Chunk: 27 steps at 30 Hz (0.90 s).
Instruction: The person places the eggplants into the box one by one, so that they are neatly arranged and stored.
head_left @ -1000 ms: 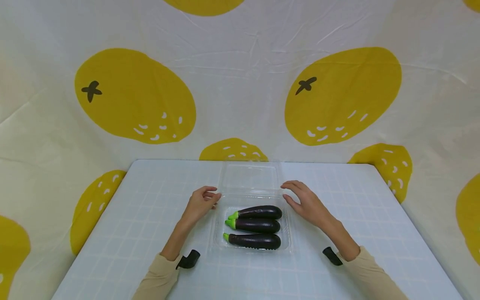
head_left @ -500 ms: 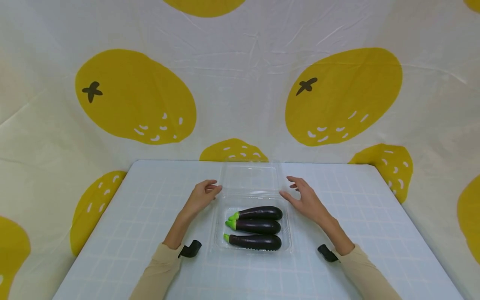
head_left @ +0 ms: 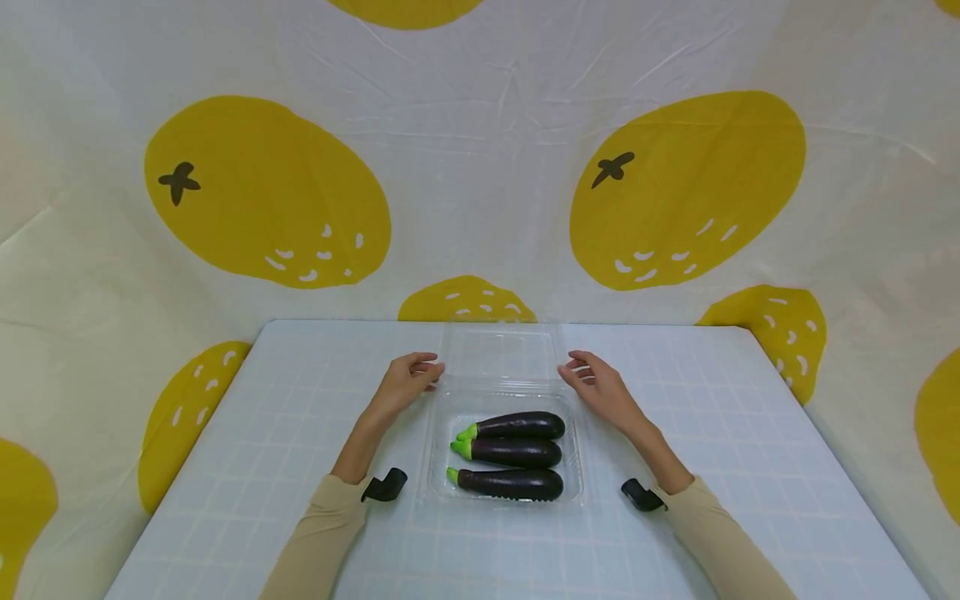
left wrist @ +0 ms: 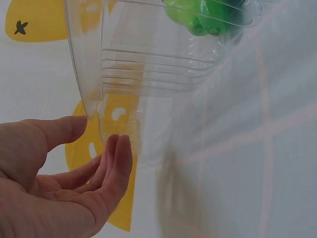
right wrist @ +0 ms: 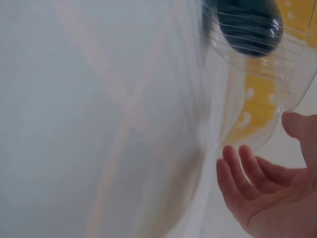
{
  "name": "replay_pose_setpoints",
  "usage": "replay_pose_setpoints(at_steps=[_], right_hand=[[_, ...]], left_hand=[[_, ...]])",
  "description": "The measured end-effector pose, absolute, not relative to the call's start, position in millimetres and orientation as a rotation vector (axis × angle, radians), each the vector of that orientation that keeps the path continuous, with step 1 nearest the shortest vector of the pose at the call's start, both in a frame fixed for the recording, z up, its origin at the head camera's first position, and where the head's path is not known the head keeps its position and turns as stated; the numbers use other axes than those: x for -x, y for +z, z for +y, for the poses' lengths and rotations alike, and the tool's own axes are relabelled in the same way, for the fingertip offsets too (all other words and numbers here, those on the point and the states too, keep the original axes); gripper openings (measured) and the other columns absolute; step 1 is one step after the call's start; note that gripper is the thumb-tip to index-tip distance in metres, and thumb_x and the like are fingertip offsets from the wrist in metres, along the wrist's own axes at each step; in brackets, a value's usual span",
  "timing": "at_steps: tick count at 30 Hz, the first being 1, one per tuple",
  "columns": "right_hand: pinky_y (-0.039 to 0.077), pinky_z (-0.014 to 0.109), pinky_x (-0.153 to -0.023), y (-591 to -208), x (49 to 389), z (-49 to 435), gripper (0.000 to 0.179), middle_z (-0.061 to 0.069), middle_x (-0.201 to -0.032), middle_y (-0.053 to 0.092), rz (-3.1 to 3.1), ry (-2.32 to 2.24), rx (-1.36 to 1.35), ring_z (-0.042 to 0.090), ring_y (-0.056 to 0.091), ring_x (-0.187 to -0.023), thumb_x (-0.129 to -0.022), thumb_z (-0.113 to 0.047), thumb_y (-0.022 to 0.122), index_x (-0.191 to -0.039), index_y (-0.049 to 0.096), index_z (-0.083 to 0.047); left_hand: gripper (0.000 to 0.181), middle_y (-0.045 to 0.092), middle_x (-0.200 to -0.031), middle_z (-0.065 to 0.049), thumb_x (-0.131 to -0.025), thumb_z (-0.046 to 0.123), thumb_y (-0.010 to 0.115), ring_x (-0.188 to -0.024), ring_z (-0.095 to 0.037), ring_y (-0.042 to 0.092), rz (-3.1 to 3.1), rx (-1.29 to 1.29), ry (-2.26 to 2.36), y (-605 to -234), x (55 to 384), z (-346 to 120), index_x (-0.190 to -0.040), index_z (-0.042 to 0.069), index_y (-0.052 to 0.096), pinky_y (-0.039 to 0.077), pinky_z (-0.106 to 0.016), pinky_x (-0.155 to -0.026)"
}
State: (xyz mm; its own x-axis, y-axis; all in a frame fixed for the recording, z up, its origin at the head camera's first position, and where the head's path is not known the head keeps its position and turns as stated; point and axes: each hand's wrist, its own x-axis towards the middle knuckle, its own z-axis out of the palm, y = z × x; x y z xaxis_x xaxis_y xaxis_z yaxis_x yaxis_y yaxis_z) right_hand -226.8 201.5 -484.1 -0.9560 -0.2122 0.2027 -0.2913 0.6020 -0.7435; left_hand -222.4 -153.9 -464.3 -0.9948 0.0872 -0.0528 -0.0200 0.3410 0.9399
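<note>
A clear plastic clamshell container (head_left: 576,467) stands on the table with its lid (head_left: 502,353) folded back at the far side. Inside lie three dark eggplants, their green stem ends to the left; the nearest eggplant (head_left: 513,484) lies slightly apart from the other two. My left hand (head_left: 401,385) is at the lid's left edge; in the left wrist view the thumb and loosely bent fingers stand apart around the plastic. By the lid's right edge is my right hand (head_left: 598,388), its thumb and fingers likewise spread apart in the right wrist view.
The container sits mid-table on a pale checked tabletop (head_left: 712,417). Behind the table's back edge hangs a white cloth (head_left: 480,192) printed with large yellow fruit. Black wrist-worn devices (head_left: 386,485) show at both sleeves.
Both hands have moved forward alongside the container toward the lid. The right hand's fingers have come closer to the lid's right edge. The container and eggplants have stayed put.
</note>
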Motion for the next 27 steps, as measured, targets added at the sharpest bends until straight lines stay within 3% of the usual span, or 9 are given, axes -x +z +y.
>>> replay_pose_setpoints(at_steps=[9, 20, 27], right_hand=[[0.055, 0.051, -0.095, -483.0, 227.3, 200.5, 0.046, 0.022, -0.113, 0.068, -2.705, 1.327, -0.409, 0.036, 0.067, -0.104, -0.101, -0.015, 0.068, -0.136, 0.055, 0.011], [0.058, 0.051, -0.088, -483.5, 228.9, 202.8, 0.049, 0.024, -0.106, 0.067, -2.519, 1.285, -0.553, 0.038, 0.068, -0.095, -0.091, 0.000, 0.076, -0.133, 0.055, 0.016], [0.057, 0.048, -0.091, -481.0, 229.1, 206.8, 0.052, 0.021, -0.107, 0.066, -2.493, 1.322, -0.585, 0.035, 0.068, -0.096, -0.093, 0.000, 0.074, -0.138, 0.052, 0.012]], left_hand=[[0.042, 0.066, -0.114, -0.034, -0.097, 0.000, 0.068, -0.101, -0.043, 0.069, 2.411, -0.074, 1.866, -467.2, 222.9, -151.8, -0.132, -0.019, 0.054, 0.060, -0.044, -0.088], [0.044, 0.069, -0.107, -0.023, -0.095, 0.003, 0.072, -0.092, -0.030, 0.071, 2.457, -0.063, 1.888, -466.4, 223.0, -153.2, -0.134, -0.011, 0.058, 0.059, -0.024, -0.082], [0.040, 0.070, -0.107, -0.023, -0.095, 0.003, 0.072, -0.093, -0.030, 0.070, 2.450, -0.062, 1.945, -466.2, 221.8, -153.3, -0.131, -0.010, 0.059, 0.058, -0.020, -0.078]])
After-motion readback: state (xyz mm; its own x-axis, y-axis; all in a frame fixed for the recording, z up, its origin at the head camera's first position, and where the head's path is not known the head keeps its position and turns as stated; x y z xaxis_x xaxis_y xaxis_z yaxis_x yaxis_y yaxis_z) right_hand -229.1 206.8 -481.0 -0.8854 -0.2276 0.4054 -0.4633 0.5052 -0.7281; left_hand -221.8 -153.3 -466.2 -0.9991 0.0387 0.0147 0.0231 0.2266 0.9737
